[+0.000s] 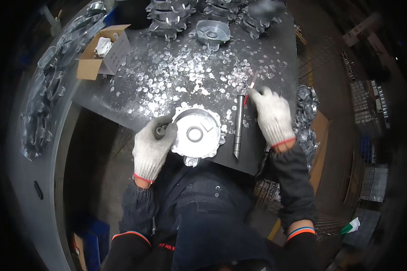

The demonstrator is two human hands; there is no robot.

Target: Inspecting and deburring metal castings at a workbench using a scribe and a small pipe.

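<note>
My left hand (153, 147), in a white knit glove with grey fingers, grips the left rim of a round silver metal housing cover (188, 145). The cover has a ring-shaped hub in its middle, a ragged outer edge and a lug at the bottom. My right hand (272, 113), gloved too, is at the table's right side, its fingertips closed on a slim red-handled tool (253, 80) with a pale tip. Part of that tool is hidden by the fingers. Between my hands a dark metal bar (238, 128) with a slanted end lies on the table.
Thin metal flakes (167, 72) are strewn over the dark table (108, 106). At the back stand stacked castings (169, 18) and a single housing (212, 34). An open cardboard box (115, 58) is at the left; more castings (43, 122) line a grey surface.
</note>
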